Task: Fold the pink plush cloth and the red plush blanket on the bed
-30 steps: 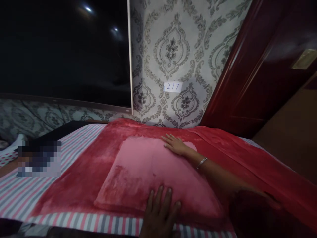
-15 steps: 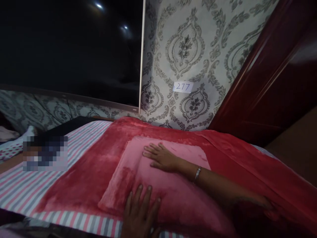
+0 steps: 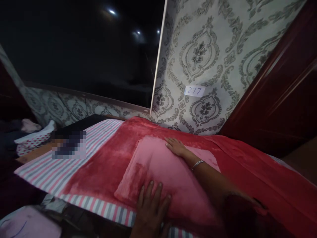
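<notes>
Blanket (image 3: 99, 175): right hand (image 3: 177, 147) moved farther across pink cloth (image 3: 170, 168)

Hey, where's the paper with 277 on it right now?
In the head view, the paper is right of centre on the wall, right of the television, above the red blanket.

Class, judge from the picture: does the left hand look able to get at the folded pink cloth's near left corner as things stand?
Probably yes: the left hand lies on the pink cloth close to that corner, and nothing visible stands between them.
</notes>
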`<state>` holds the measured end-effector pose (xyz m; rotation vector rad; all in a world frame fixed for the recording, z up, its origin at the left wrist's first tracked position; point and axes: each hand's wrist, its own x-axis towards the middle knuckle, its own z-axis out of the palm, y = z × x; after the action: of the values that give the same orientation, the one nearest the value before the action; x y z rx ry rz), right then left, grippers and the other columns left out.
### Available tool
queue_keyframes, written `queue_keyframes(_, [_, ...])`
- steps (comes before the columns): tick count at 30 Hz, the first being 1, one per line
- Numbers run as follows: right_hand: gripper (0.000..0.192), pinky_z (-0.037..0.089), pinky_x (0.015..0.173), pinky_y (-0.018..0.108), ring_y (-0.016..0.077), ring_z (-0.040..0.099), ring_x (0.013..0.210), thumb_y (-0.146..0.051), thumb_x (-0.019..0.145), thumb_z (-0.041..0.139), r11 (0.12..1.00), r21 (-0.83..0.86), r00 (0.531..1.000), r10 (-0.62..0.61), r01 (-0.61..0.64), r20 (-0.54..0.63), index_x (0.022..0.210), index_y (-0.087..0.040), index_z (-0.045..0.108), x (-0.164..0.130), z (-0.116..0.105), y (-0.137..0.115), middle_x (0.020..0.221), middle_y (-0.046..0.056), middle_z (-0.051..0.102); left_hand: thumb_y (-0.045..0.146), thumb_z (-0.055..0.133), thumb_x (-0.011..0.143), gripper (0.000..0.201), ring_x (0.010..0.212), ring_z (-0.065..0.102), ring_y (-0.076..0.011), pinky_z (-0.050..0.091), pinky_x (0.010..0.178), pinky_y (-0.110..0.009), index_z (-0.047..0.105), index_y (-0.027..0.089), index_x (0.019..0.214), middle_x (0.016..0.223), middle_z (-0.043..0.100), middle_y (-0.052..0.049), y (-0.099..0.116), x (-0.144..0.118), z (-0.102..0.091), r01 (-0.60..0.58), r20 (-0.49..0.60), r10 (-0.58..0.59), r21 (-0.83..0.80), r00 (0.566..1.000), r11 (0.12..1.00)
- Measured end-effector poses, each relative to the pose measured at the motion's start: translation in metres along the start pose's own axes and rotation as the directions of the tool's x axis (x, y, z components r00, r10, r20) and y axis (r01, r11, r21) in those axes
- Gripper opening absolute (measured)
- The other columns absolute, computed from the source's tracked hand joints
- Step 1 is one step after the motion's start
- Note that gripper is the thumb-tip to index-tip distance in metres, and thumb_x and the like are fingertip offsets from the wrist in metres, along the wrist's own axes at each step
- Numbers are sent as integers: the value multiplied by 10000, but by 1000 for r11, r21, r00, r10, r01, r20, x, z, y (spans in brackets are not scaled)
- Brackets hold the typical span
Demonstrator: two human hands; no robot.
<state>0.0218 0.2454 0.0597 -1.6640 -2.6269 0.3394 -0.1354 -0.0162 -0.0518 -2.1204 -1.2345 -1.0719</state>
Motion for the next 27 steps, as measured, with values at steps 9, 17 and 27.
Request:
queue_keyframes(9, [553,133,1209,586,272,106,1547,-523,1036,345,707,-100,712,-702,700,22,1568,-380,300,-62,21,-95,1665,19,216,340,605,870,512,1427,414,-335,186,1204,-601,592,264,1377,1508,524,-109,-40,1,-45,102,28,-105,72,994,992])
queue_keyframes(17, [553,73,1202,626,284,124,1543,-561,1028,342,807,-63,809,-588,588,19,1545,-366,364,8,22,-92,1659,22,242,257,601,852,482,1388,473,-298,251,1188,-528,636,275,1333,1444,588,-115,-49,-25,-26,124,-17,-123,82,992,989])
queue_keyframes(27, [582,204,1220,559,282,199,1528,-469,1055,162,986,45,985,-164,162,49,1583,-272,309,70,19,-69,1663,37,230,280,622,841,485,1367,495,-297,273,1171,-536,645,315,1325,1433,595,-100,-57,-36,-10,128,-85,-123,51,989,990])
